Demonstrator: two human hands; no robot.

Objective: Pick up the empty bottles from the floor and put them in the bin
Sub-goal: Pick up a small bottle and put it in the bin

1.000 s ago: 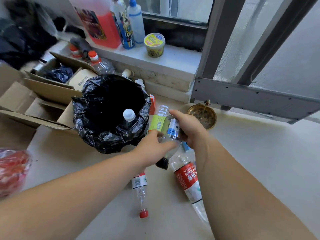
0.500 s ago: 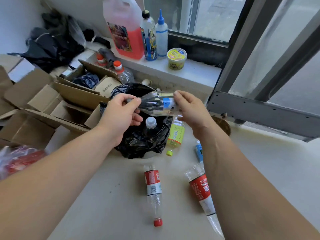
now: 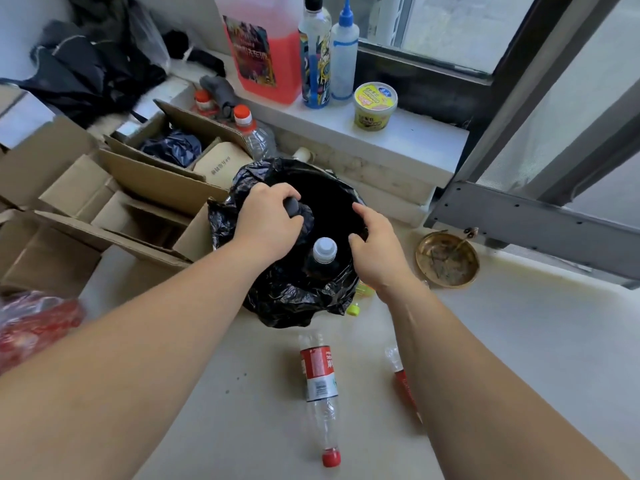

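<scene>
The bin (image 3: 277,306) is lined with a black bag and stands on the floor in the middle. My left hand (image 3: 266,220) is over its left rim, closed around the dark cap end of a bottle (image 3: 294,207) whose body disappears into the dark opening. My right hand (image 3: 374,247) hovers over the right rim with fingers apart and empty. A white-capped bottle (image 3: 323,252) stands inside the bin. On the floor lie a red-labelled bottle (image 3: 320,393), a second one (image 3: 398,372) partly behind my right arm, and a yellow-green bottle (image 3: 358,303) beside the bin.
Open cardboard boxes (image 3: 114,202) crowd the left. A brass dish (image 3: 446,259) sits on the floor to the right. The sill holds a red jug (image 3: 263,46), tall bottles and a yellow tub (image 3: 375,105). A red bag (image 3: 31,323) lies at far left.
Both hands carried the crushed bottle from above the floor to the bin. The right hand has let go, and the left hand now pushes the bottle down into the bag.
</scene>
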